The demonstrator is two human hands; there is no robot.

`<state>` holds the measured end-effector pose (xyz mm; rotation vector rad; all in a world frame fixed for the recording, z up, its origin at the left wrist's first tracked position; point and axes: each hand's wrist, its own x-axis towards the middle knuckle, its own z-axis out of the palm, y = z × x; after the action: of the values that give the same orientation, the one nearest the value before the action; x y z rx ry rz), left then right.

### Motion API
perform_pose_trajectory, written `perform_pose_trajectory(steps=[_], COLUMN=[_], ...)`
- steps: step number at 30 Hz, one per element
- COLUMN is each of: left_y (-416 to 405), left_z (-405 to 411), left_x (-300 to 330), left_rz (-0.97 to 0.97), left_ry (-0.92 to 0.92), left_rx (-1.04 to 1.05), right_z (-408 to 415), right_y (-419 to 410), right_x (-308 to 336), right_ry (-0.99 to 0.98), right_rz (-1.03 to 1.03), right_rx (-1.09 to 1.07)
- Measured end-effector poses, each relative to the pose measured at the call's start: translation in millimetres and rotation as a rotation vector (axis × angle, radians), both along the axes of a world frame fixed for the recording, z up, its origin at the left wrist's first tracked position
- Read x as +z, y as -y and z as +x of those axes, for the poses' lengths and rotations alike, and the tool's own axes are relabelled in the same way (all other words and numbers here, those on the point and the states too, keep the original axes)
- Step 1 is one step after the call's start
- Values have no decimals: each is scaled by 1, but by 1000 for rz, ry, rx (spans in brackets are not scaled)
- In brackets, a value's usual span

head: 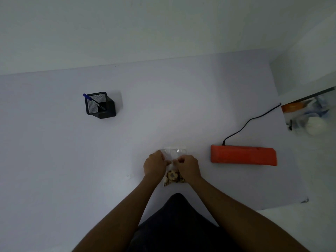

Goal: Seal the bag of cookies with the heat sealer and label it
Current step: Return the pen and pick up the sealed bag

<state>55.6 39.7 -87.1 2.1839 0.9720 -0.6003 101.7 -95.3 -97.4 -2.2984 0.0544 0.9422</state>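
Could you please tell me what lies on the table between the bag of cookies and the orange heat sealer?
Nothing: the head view shows only bare white table between the clear plastic bag of cookies and the orange heat sealer.

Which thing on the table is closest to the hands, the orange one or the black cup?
The orange heat sealer, just right of the right hand. The black mesh pen holder sits much farther off, up and left of the left hand.

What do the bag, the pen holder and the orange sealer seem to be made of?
The bag: thin clear plastic film, glossy; the cookies show through it and its top catches light.
The pen holder: probably black metal mesh, matte; a fine grid shows on its walls.
The heat sealer: likely moulded orange plastic, matte, with one even colour and rounded edges; its true material stays uncertain.
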Motion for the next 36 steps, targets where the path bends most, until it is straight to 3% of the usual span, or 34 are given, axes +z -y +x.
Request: perform_pose_trajectory(steps=[12,28,36], left_y=[0,-4,-11], left_z=[0,3,11], left_x=[3,2,3], left_rz=[33,-21,-83], left_ry=[2,-44,-88], left_rx=[-48,-3,66], right_z=[1,12,9], right_y=[2,16,-1], right_x=[1,-8,0], right_ry=[12,-9,-18], right_rz=[-123,-2,-122], right_rx=[-65,-151,-116])
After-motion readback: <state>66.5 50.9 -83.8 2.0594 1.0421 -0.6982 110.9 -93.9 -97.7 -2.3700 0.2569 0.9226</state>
